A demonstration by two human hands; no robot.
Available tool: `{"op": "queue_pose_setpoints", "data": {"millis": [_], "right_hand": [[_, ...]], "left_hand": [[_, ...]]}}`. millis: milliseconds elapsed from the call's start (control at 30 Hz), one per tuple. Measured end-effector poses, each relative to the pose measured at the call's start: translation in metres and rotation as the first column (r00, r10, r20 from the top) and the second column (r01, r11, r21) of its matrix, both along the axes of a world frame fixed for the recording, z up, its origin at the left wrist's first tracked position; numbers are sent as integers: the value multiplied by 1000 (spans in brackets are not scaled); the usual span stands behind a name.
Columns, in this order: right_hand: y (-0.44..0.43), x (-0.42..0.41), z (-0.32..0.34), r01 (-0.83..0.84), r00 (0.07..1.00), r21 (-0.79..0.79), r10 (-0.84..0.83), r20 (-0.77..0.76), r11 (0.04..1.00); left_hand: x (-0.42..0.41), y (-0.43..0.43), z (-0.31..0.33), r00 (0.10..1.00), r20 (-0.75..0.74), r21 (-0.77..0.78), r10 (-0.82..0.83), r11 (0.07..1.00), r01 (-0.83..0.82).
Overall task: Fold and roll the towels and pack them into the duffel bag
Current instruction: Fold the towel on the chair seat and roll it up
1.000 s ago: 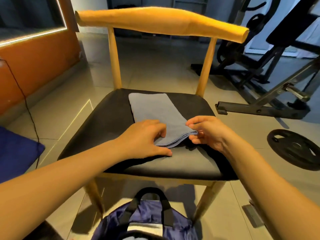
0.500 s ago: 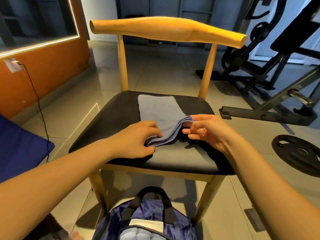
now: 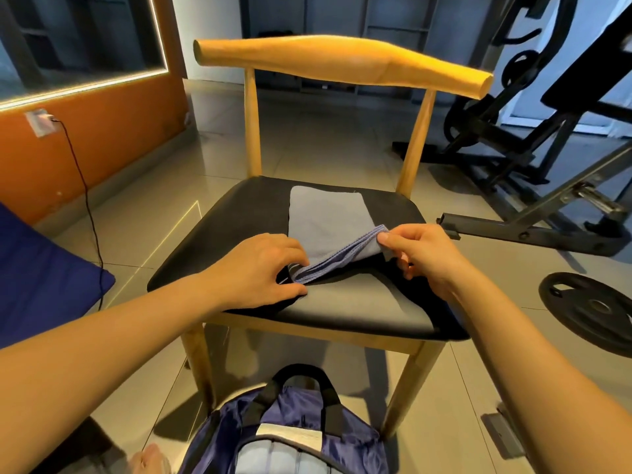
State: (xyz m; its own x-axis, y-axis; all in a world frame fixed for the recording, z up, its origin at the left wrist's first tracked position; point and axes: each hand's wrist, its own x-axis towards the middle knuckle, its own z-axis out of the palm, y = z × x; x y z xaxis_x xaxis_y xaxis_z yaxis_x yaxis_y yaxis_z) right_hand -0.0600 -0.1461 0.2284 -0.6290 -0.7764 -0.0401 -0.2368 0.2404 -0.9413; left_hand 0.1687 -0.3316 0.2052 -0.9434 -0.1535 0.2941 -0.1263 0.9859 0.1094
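A grey-blue towel (image 3: 326,218), folded into a long strip, lies on the black seat of a wooden chair (image 3: 359,302). My left hand (image 3: 260,268) pinches the near left corner of the towel's front edge low against the seat. My right hand (image 3: 419,251) pinches the near right corner and holds it lifted off the seat, so the front edge slants up to the right. On the floor just below the chair stands an open navy duffel bag (image 3: 294,436) with black handles; pale rolled towels (image 3: 273,456) show inside it.
A dark blue cushion (image 3: 41,278) sits at the left, beside an orange wall with a socket and black cable (image 3: 82,186). Gym equipment (image 3: 533,165) and a black weight plate (image 3: 595,309) occupy the floor to the right. The floor is grey tile.
Both hands have lifted the towel's near edge and carried it further from me over the strip. The right corner is now raised higher than the left.
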Motion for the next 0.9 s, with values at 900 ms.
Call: {"op": "queue_pose_setpoints", "data": {"millis": [900], "right_hand": [[-10,6,-10,184,959,380,-81,-271,906]], "left_hand": [[-13,6,9,855,267,746,444,467,-475]]}}
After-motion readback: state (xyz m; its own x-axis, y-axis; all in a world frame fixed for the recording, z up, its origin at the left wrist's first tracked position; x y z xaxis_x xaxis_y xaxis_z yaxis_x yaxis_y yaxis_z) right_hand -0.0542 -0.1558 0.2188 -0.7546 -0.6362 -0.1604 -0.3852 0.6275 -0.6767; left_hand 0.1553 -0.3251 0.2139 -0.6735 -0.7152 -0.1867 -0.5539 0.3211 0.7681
